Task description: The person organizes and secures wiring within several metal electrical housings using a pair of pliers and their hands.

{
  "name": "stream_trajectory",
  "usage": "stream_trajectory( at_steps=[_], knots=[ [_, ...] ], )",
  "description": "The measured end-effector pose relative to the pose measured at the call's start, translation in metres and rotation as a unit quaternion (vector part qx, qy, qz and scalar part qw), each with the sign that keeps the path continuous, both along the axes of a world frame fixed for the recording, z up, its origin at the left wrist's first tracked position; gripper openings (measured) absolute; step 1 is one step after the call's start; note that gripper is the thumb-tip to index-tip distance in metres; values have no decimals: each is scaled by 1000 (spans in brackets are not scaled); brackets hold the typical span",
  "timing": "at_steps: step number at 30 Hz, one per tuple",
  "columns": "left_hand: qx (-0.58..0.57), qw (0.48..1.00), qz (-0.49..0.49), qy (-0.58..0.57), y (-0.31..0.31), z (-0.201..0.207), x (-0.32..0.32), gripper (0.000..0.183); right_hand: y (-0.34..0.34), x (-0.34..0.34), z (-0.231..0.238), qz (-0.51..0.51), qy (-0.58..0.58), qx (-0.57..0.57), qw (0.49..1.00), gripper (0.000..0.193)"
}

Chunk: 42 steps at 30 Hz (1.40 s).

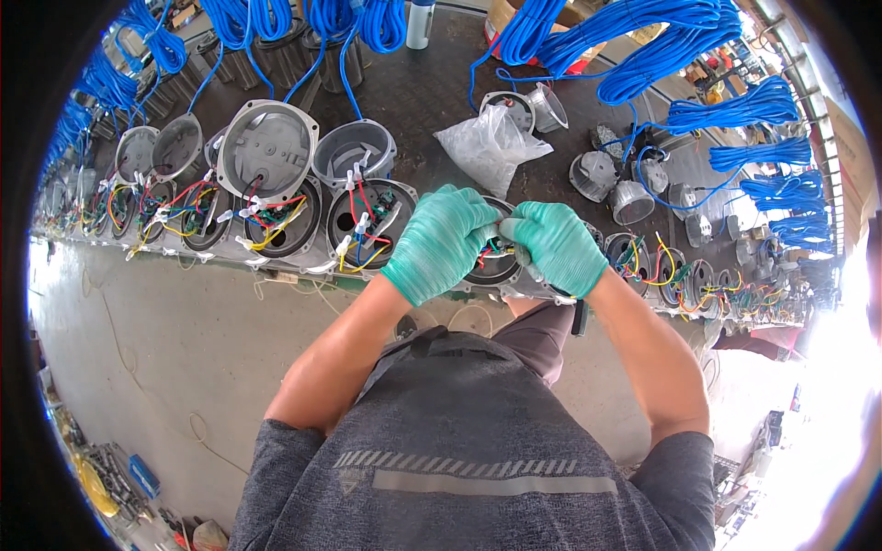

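Both hands wear green gloves and meet over an open round metal housing (496,267) with coloured wires inside. My left hand (441,243) is closed, its fingertips pinched at the housing's mouth. Facing it, my right hand (557,246) is also closed, thumb and fingers pressed together. Whatever the fingertips grip is too small and covered to name. Just beyond the hands lies a clear plastic bag (493,151) of small pale parts. Left of my left hand stands another open housing (369,223), with red and yellow wires and white connectors sticking out.
More wired housings (196,216) line the bench's near edge on both sides. Round metal covers (266,149) lean among them. Coiled blue cables (666,46) lie along the far side and right. A white bottle (420,24) stands at the back of the dark bench (404,101).
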<state>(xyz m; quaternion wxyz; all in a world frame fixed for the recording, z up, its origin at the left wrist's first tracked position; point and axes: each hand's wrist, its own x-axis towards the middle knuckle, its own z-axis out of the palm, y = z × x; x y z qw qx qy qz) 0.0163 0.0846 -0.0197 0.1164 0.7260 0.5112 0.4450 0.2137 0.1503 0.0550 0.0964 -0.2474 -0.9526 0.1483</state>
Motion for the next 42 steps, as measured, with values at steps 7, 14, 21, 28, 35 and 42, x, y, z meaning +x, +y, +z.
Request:
stream_trajectory(
  at_steps=[7, 14, 21, 28, 35, 42],
  knots=[
    [-12, 999, 2, -30, -1, 3, -4, 12, 6, 10, 2, -173, 28, -93, 980, 24],
    [-35, 997, -13, -72, -1, 2, -4, 14, 17, 8, 0, 121, -15, 226, 966, 20],
    [-5, 999, -24, -31, 4, -2, -4, 15, 2, 3, -5, -220, 92, -524, 817, 25],
    [-31, 997, -30, -63, 1, -8, -10, 13, 13, 8, 12, -14, 59, 7, 998, 17],
    [-85, 989, -39, -113, 2, -1, -9, 14, 38, 6, -1, 188, 21, 172, 967, 17],
    [-58, 997, -2, -52, -2, -4, -4, 13, 33, -2, 16, -55, -68, -263, 961, 18]
  ],
)
